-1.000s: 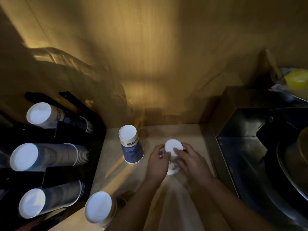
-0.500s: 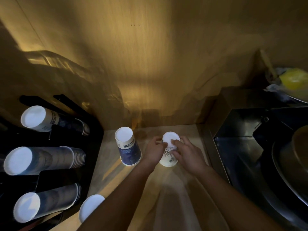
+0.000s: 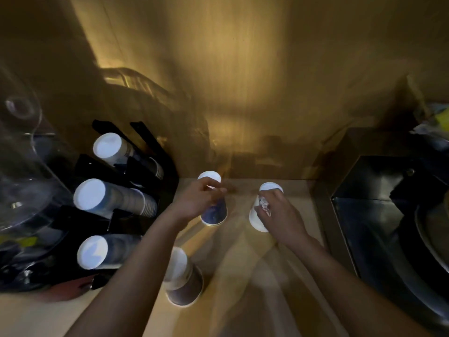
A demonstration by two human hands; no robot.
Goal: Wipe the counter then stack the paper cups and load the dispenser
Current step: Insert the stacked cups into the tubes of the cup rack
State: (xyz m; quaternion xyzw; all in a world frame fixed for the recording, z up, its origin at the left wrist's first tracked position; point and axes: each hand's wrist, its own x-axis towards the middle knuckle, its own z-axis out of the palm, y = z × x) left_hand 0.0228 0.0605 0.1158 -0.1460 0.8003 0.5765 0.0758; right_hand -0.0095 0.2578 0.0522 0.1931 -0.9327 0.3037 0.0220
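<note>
Three paper cups stand upside down on the wooden counter (image 3: 298,205). My left hand (image 3: 196,200) is wrapped around the blue-printed cup (image 3: 215,212) at the back left. My right hand (image 3: 279,212) grips the white cup (image 3: 258,220) at the back right. A third cup stack (image 3: 182,280) stands nearer to me, partly behind my left forearm. At the left, the black dispenser rack (image 3: 126,171) holds three rows of cups on their sides: the top row (image 3: 109,147), the middle row (image 3: 102,200) and the bottom row (image 3: 97,251).
A wooden wall closes the back of the counter. A dark steel sink (image 3: 388,215) lies to the right, with yellow clutter (image 3: 439,120) beyond it. A clear plastic cover (image 3: 21,166) sits at the far left.
My left hand left the white cup and moved left onto the blue-printed cup. My right hand keeps the white cup. The view shifted, showing more of the near cup stack.
</note>
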